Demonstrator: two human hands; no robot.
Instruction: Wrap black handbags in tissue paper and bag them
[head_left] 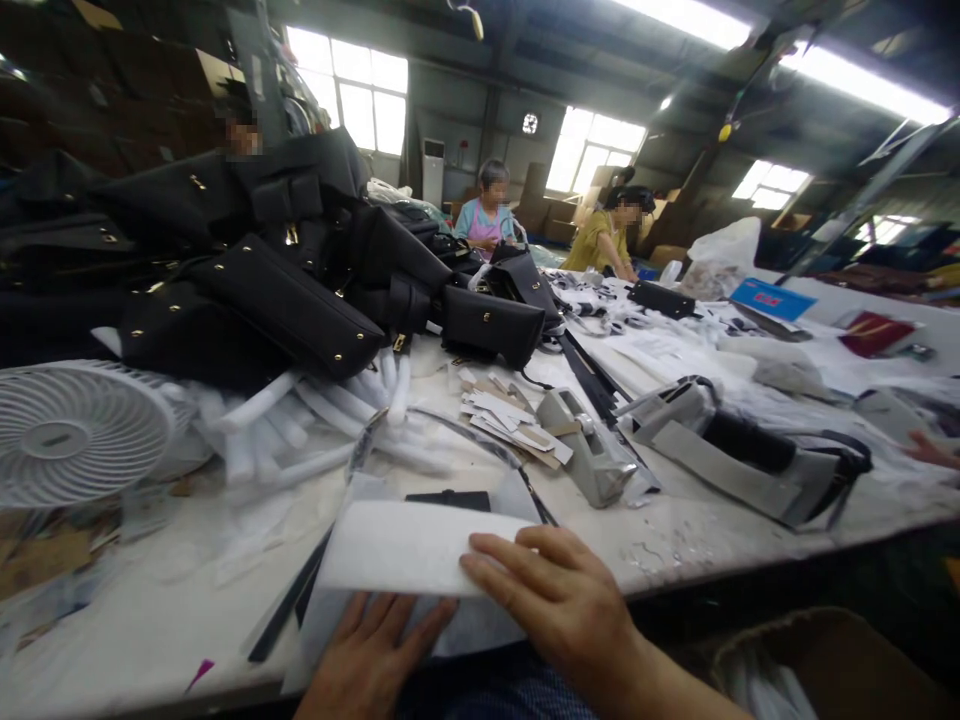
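A folded white foam sheet (401,548) lies at the near edge of the white worktable (135,620). My right hand (559,600) rests on its right end, fingers stretched out and pressing on the fold. My left hand (371,655) lies flat under the sheet's near edge, fingers spread. A small black piece (448,499) sits just beyond the sheet, and a thin black strap (289,600) runs off to its left.
A heap of black handbags (270,270) fills the back left, with white foam rolls (315,420) below it. A white fan (71,432) stands at left. A grey tape dispenser (592,450) and a grey bag (742,455) lie at right. Two people work at the far end.
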